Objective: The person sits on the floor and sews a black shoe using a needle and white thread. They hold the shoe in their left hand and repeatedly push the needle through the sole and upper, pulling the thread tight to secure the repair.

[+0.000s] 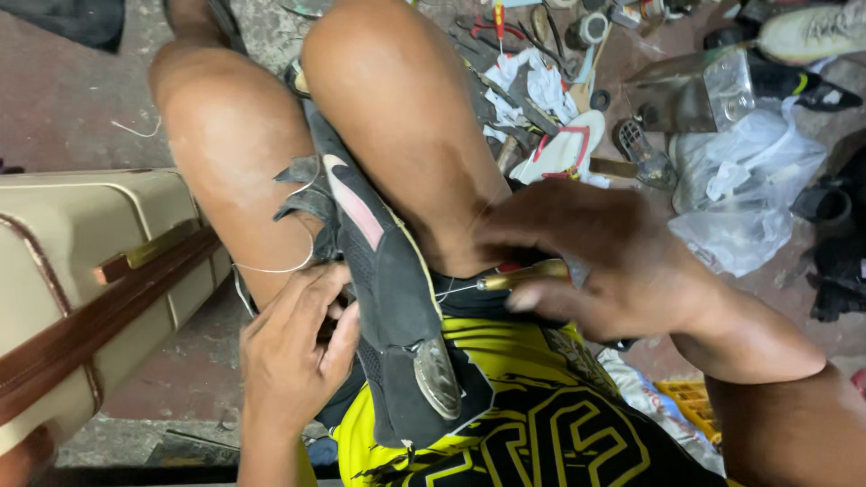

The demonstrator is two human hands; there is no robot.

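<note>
The black shoe (pixel 388 298) sits clamped between the knees; right hand (pixel 604 261) grips an awl (pixel 523 275) at its edge, left hand (pixel 293 347) pinches the thread (pixel 280 268) underneath, stitching looks partway done

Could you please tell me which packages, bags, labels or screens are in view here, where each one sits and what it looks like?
Clear plastic bag: on the floor at right, crumpled, see-through with white folds.
Clear plastic box: upper right, just above the bag, small and glossy.
Cream case: left edge, boxy, brown trim and handle.
No screens or signs visible.
</note>
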